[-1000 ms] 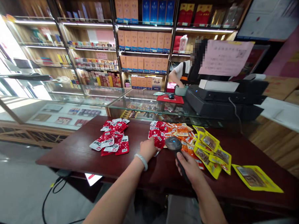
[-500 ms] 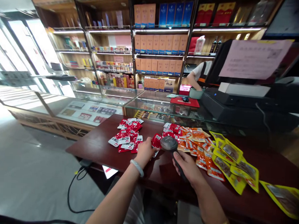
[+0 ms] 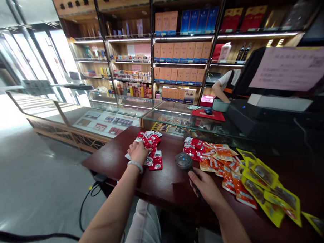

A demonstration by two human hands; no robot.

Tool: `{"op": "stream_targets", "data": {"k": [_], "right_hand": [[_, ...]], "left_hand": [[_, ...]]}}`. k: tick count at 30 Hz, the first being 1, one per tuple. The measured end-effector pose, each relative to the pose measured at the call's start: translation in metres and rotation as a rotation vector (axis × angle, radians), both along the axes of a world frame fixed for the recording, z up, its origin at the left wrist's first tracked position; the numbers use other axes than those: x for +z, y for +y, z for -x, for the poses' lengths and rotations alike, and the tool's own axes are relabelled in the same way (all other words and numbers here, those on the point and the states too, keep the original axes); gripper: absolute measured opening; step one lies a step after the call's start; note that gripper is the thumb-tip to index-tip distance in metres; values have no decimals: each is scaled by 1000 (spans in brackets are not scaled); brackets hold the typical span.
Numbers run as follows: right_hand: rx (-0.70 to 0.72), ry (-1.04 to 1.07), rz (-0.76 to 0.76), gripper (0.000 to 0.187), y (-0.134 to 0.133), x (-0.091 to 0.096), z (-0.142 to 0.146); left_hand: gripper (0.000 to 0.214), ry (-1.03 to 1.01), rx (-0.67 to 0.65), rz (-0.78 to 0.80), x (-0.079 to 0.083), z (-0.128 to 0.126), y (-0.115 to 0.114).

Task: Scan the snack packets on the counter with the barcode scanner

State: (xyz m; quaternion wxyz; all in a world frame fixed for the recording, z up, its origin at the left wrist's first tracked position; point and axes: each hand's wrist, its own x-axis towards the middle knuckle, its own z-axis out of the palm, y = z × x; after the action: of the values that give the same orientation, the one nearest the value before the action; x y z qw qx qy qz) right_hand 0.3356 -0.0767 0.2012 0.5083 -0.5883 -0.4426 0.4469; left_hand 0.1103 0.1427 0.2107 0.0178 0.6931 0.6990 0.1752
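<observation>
Red packets (image 3: 155,164) centre-left | resting left hand (image 3: 137,151) on them, grip unclear | gripping scanner (image 3: 184,160) in right hand (image 3: 206,186) | risking sweeping loose ones off desk (image 3: 109,164) edge

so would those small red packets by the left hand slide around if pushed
Probably yes: the red packets look glossy and lie loosely overlapped on the smooth table, so they would likely slide and scatter. They look flat and thin, so likely light and floppy under the left hand.
</observation>
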Motion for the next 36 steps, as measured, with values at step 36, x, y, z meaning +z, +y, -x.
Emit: {"op": "stream_targets", "data": {"k": [36], "right_hand": [[-188,51,5,50,-27,-9,-22]], "left_hand": [[17,-670,-539,231,-46,-112,-22]]}}
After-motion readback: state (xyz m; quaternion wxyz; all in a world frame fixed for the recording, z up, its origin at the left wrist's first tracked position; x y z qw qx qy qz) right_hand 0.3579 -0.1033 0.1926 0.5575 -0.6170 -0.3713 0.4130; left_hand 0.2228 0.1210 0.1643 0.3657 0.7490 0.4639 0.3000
